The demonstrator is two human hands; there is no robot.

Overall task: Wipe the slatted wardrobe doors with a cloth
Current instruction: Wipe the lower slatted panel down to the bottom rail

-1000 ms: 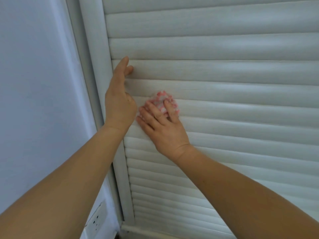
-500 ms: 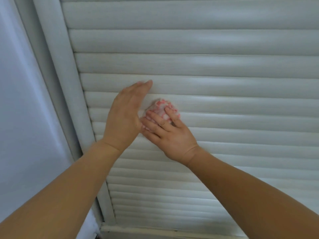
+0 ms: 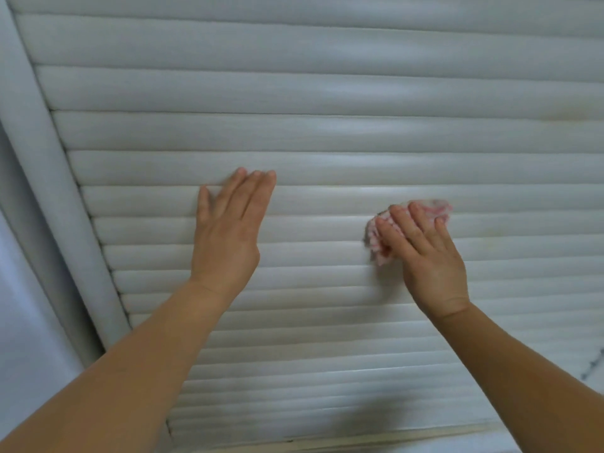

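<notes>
Left hand [image 3: 228, 237]: flat, fingers straight, pressed on the slatted door [image 3: 359, 132]. Right hand [image 3: 425, 253]: fingers spread, pressing a pink-and-white cloth [image 3: 380, 246] to the slats.

Two bare forearms reach up and forward. The left hand [image 3: 227, 237] lies flat, fingers straight and together, thumb spread. Well to its right, the right hand [image 3: 425, 256] presses down with fingers slightly bent and spread, wrist angled inward.
</notes>
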